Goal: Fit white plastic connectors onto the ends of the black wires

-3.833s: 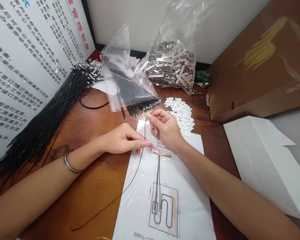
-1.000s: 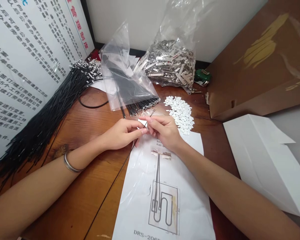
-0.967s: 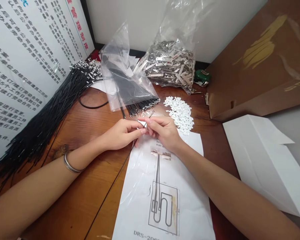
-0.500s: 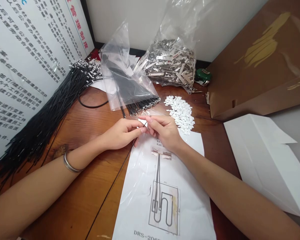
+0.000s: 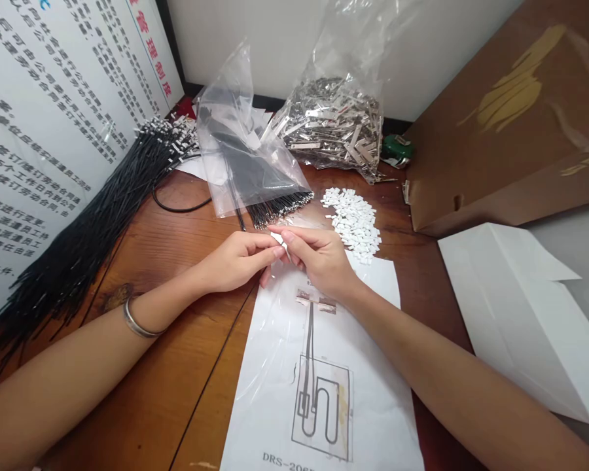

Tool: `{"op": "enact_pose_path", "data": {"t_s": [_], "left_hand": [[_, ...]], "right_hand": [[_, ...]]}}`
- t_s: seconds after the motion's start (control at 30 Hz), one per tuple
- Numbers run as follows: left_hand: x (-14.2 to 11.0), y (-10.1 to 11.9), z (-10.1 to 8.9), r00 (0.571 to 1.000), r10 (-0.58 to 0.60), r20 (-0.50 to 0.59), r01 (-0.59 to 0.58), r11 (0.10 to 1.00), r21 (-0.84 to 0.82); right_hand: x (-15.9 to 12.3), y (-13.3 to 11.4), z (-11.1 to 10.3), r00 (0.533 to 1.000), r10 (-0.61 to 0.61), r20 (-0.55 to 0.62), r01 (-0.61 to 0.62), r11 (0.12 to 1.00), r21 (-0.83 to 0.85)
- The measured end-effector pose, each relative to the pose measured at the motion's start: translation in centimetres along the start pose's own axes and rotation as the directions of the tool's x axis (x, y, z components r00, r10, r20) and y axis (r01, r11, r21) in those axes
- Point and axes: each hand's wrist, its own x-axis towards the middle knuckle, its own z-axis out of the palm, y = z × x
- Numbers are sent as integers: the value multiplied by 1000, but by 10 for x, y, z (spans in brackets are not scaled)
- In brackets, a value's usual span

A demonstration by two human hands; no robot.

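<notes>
Wooden table (image 5: 147,412) against a pale wall (image 5: 275,46)
At the paper's (image 5: 267,392) far end, left hand (image 5: 238,261) pinches wire (image 5: 214,373), right hand (image 5: 324,258) closed, probably on its hidden end; bags (image 5: 343,124) beyond

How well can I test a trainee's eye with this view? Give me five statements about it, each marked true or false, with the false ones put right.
1. The two hands are wide apart. False: the left hand and right hand are close together over the printed sheet.
2. A metal bangle is worn at the left wrist. True.
3. A clear bag of metal strips stands beside a green object. True.
4. The small white pieces lie inside the brown box. False: the small white pieces form a loose pile on the wooden table.
5. A thin black wire runs from the hands toward the picture's bottom edge. True.
</notes>
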Motion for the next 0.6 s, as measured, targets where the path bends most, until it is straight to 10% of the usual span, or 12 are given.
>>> {"op": "enact_pose_path", "data": {"t_s": [0.23, 0.37, 0.6], "left_hand": [[-1, 1, -2, 999, -44, 3, 44, 999, -29], [-1, 0, 0, 997, -72, -16, 71, 997, -28], [0, -8, 1, 995, -95, -34, 92, 991, -93]], "right_hand": [[-1, 0, 2, 999, -38, -18, 36, 996, -79], [9, 1, -18, 934, -103, -341, 8, 963, -269], [26, -1, -69, 912, 46, -408, -340, 640, -689]]}}
